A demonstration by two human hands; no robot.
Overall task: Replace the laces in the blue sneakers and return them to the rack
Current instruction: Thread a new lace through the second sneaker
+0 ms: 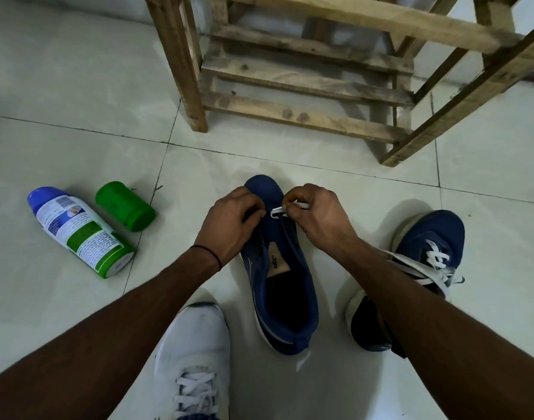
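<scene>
A blue sneaker (279,286) stands on the tiled floor in front of me, toe pointing away. A white lace (276,211) crosses its eyelets nearest the toe. My left hand (229,225) pinches the lace at the sneaker's left side. On the right side, my right hand (317,216) pinches the lace, whose white tip shows above my fingers. The second blue sneaker (423,259) lies to the right, laced in white, partly hidden by my right forearm.
A wooden slatted rack (305,83) stands on the floor beyond the sneakers. A white-and-green spray can (81,231) lies at the left beside its green cap (125,206). A white laced shoe (196,359) is at the bottom centre.
</scene>
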